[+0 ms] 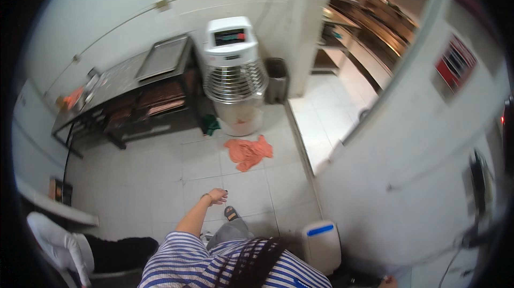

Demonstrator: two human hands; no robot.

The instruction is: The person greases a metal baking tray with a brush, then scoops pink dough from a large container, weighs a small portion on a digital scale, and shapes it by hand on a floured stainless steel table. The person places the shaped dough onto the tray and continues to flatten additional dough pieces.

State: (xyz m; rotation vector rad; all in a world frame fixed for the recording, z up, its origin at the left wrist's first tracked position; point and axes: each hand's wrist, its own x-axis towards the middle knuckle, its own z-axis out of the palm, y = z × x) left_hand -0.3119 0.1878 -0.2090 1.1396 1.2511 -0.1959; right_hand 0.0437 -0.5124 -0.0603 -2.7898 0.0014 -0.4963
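My left hand (218, 196) hangs out ahead of me above the tiled floor, a bracelet at its wrist. Its fingers look loosely stretched, and a small dark spot shows at the fingertips; I see nothing held. At the lower right edge, only a small part of my right hand (387, 281) shows, its fingers cut off and unclear. Beyond the left hand an orange cloth (249, 152) lies crumpled on the floor. Behind it stands a large white dough mixer (232, 47) with a wire guard over its bowl. My sandalled foot (231, 213) is just below the hand.
A metal table (124, 68) with a tray (164, 57) stands along the left wall. Next to the mixer are a grey bin (277, 80) and a green cloth (211, 125). A doorway opens at right. A whitish bin (322, 245) is close on my right; a chair (59, 245) stands left.
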